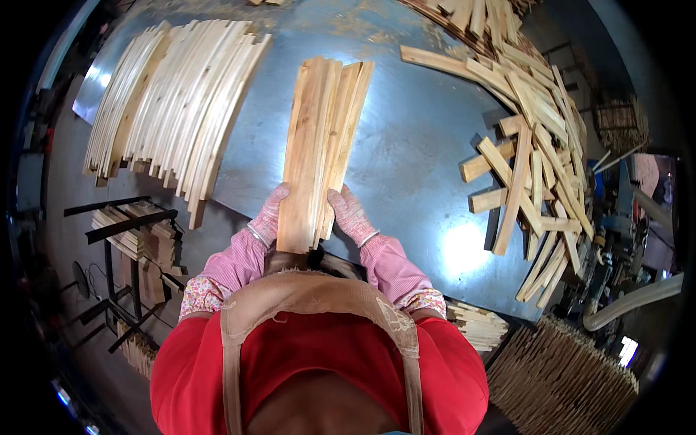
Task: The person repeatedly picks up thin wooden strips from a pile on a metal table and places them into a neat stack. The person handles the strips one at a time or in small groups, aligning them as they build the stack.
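Metal table ahead of left hand, right hand. Wooden strips bunched between them, both part-closed, holding opposite sides. Squeeze evenly, level uneven near ends; far ends splay ahead.

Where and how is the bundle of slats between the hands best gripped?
Probably near the wearer's end of the bundle of slats, left hand from the left, right hand from the right, pressing inward on its sides. The long, separate pieces lie side by side and fan apart toward the far end, so squeezing from both sides should gather them.
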Motion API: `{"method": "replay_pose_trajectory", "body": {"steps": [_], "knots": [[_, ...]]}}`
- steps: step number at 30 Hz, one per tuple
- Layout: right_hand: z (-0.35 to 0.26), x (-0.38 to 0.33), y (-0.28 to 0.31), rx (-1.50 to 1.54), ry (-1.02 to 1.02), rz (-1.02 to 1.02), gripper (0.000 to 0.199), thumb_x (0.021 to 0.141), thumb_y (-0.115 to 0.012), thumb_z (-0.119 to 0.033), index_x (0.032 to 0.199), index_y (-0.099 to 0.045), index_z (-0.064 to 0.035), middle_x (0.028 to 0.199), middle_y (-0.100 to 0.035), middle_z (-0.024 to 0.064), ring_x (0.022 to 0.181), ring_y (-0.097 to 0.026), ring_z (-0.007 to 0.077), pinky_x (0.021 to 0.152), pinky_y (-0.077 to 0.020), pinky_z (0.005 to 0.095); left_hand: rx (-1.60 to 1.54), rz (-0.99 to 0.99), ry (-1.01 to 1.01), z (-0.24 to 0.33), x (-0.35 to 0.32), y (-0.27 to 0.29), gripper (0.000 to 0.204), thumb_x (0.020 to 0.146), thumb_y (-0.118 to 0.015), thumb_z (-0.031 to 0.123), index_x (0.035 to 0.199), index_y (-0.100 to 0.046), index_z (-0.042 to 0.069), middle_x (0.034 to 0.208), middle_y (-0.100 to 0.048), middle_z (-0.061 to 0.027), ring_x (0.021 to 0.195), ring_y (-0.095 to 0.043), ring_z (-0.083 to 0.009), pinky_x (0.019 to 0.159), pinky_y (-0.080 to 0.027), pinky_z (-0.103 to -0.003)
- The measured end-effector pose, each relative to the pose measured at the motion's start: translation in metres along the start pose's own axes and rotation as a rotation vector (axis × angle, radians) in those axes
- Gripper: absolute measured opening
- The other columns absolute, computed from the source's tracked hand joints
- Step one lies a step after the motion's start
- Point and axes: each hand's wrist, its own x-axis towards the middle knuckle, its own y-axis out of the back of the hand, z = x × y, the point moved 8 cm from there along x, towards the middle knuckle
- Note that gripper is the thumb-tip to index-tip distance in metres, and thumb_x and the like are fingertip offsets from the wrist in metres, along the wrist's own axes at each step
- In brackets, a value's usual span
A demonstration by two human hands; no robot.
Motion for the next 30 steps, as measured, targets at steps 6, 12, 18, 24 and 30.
{"method": "replay_pose_trajectory", "body": {"steps": [6, 12, 18, 24, 30], "knots": [[-0.047, 0.037, -0.041, 0.037, -0.111, -0.080, 0.073, 0.105, -0.063, -0.052, 0.147, -0.055, 0.0067, 0.132, -0.071, 0.0223, 0.120, -0.068, 0.0296, 0.109, -0.0495, 0.0384, 0.067, -0.047, -0.035, 0.059, -0.039, -0.007, 0.087, 0.085, -0.083, 0.047, 0.150, -0.054, -0.003, 0.131, -0.072, -0.0247, 0.110, -0.075, -0.0403, 0.099, -0.062, -0.057], [-0.049, 0.105, -0.099, 0.671, -0.115, -0.032, 0.059, 0.101, -0.076, -0.039, 0.141, -0.063, 0.0010, 0.128, -0.074, 0.0157, 0.115, -0.071, 0.0290, 0.106, -0.0560, 0.0431, 0.087, -0.020, -0.062, 0.091, -0.040, 0.059, 0.074, 0.092, -0.081, 0.040, 0.148, -0.057, -0.002, 0.133, -0.072, -0.0231, 0.116, -0.073, -0.0376, 0.102, -0.060, -0.050], [-0.075, 0.128, -0.166, 0.124, -0.024, 0.188, 0.075, 0.090, -0.078, -0.040, 0.144, -0.058, 0.0079, 0.125, -0.070, 0.0240, 0.116, -0.065, 0.0339, 0.105, -0.0503, 0.0425, 1.597, 0.949, -0.938, 0.235, -0.170, 0.007, 0.061, 0.097, -0.074, 0.029, 0.147, -0.059, -0.002, 0.137, -0.069, -0.0259, 0.127, -0.068, -0.0325, 0.111, -0.052, -0.039], [-0.067, 0.123, -0.167, 0.535, 0.019, 0.026, 0.054, 0.095, -0.076, -0.038, 0.127, -0.067, 0.0054, 0.107, -0.074, 0.0150, 0.095, -0.072, 0.0258, 0.091, -0.0601, 0.0394, 1.951, 0.731, -0.750, 0.256, -0.144, -0.067, 0.051, 0.100, -0.064, 0.023, 0.148, -0.060, 0.006, 0.143, -0.068, -0.0181, 0.125, -0.068, -0.0400, 0.109, -0.052, -0.046], [-0.138, 0.075, -0.159, 0.412, 0.071, -0.415, 0.062, 0.099, -0.074, -0.042, 0.135, -0.064, 0.0070, 0.121, -0.076, 0.0164, 0.103, -0.076, 0.0267, 0.094, -0.0618, 0.0410, 2.991, -0.302, -1.446, 0.244, -0.054, -0.147, 0.052, 0.089, -0.070, 0.026, 0.140, -0.059, 0.020, 0.159, -0.052, -0.0065, 0.148, -0.049, -0.0258, 0.128, -0.034, -0.050]]}}
